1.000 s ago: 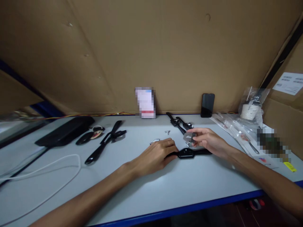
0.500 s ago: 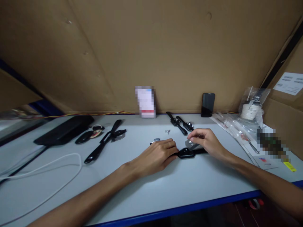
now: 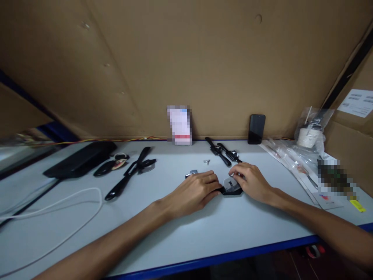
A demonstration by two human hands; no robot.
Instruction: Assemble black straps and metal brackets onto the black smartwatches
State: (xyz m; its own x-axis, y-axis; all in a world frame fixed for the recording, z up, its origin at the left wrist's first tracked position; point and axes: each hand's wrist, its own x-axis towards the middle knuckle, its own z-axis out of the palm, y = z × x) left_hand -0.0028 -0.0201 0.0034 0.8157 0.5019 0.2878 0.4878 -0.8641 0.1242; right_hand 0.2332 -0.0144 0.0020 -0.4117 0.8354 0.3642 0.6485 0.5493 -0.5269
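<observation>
A black spokeshave body (image 3: 233, 192) lies on the table in front of me. My left hand (image 3: 202, 186) is closed around its left handle. The flat grey blade (image 3: 229, 186), with a dark slot in it, rests tilted on the body's middle. At the blade's upper edge, my right hand (image 3: 247, 179) pinches with thumb and fingertips; its palm hides the right handle. A small shiny metal part (image 3: 191, 172) sits just beyond my left hand. Farther back are small silver screws (image 3: 206, 161).
Another spokeshave (image 3: 128, 175) lies left, two more (image 3: 218, 151) at the back. A black case (image 3: 80, 161), key fob (image 3: 104, 168) and white cable (image 3: 99, 198) occupy the left. A dark phone (image 3: 256, 129) leans on the cardboard wall. Plastic packets (image 3: 291, 163) and a bagged cup (image 3: 308, 136) are right.
My right hand has brought the blade slightly left and down onto the spokeshave's middle, turning it so its slot shows. My left hand stays on the handle.
</observation>
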